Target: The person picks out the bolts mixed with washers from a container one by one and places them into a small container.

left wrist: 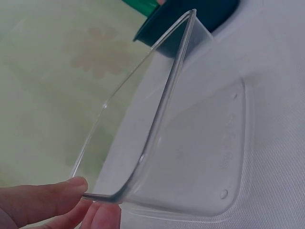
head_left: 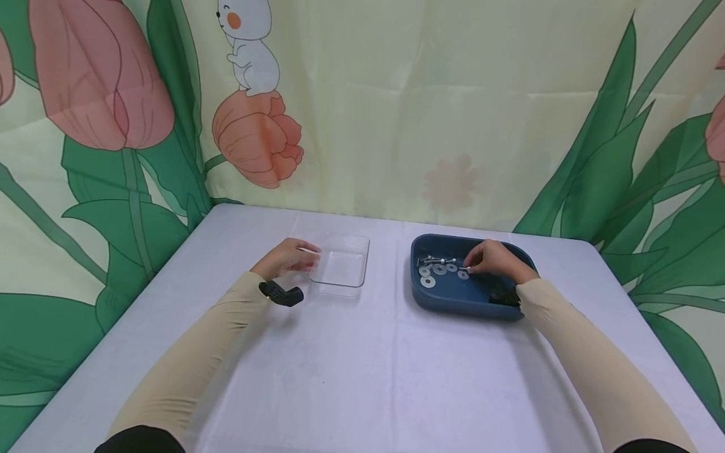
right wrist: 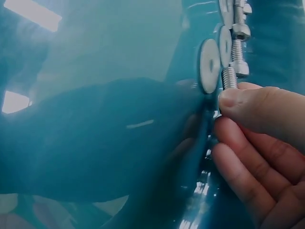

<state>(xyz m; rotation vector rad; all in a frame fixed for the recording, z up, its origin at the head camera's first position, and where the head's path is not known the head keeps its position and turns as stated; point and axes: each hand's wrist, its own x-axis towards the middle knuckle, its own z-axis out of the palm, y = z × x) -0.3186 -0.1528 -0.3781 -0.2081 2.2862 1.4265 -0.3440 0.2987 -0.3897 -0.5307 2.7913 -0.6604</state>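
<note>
At the left side of a clear plastic box [head_left: 340, 284], my left hand [head_left: 287, 257] pinches the rim between thumb and fingers, as the left wrist view shows. The box appears to stand on the cloth, with nothing inside it. My right hand [head_left: 494, 259] is inside a dark blue tray [head_left: 459, 305]. There it pinches a metal bolt [right wrist: 229, 78], threaded end outward, between thumb and index finger; the rest of the bolt is hidden by the fingers. Several flat washers [head_left: 427, 282] and more bolts [head_left: 437, 260] lie at the tray's left side.
A white cloth [head_left: 340, 377] covers the table, and the box and tray stand apart on it. Behind the table hangs a curtain [head_left: 362, 126] printed with flowers. Something black [head_left: 504, 297] sits at the right wrist, over the tray's near right corner.
</note>
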